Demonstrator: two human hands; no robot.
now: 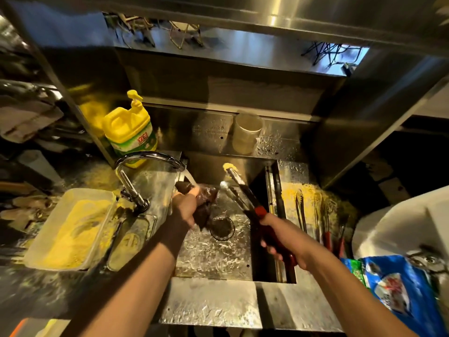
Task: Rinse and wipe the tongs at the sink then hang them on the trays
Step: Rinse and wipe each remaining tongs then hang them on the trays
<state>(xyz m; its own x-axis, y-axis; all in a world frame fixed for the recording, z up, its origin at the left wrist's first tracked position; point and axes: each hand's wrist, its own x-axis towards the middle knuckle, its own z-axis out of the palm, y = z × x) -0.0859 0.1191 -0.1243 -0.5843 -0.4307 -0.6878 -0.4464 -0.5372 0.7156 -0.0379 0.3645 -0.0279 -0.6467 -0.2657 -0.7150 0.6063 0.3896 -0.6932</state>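
Head view: the right hand (283, 239) gripped the red handles of the long metal tongs (243, 190), their yellow-crusted tips held apart over the far side of the stainless steel sink (213, 254). The left hand (185, 205) clutched a dark wet cloth (206, 198) under the running chrome tap (148, 159), near the sink's left edge, just beside the tongs.

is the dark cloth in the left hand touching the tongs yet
Apart. The head view shows the left hand holding the dark cloth under the faucet stream, with bare sink visible between it and the tongs that the right hand grips.
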